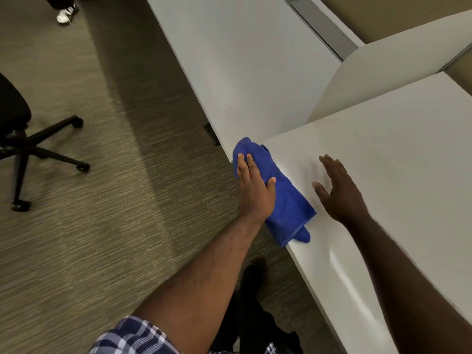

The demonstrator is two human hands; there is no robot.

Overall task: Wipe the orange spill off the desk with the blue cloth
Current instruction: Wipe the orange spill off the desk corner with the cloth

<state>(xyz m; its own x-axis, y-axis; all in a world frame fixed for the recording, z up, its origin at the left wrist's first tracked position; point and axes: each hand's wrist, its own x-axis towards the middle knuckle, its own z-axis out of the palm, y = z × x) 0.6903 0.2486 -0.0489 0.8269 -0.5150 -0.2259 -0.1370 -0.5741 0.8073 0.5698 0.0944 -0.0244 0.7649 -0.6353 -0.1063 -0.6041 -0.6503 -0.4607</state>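
Note:
A folded blue cloth (288,200) lies along the left front corner of the white desk (398,159), partly hanging over the edge. My left hand (254,186) lies flat on the cloth with the thumb pressed into it. My right hand (339,190) rests on the bare desk just right of the cloth, fingers spread, holding nothing. I see no orange spill on the visible desk surface.
A second white desk (237,60) with a grey cable slot (321,26) runs behind, set apart by a curved white divider (383,65). A black office chair (20,141) stands on the carpet at left. Another person's shoe (67,13) shows at top left.

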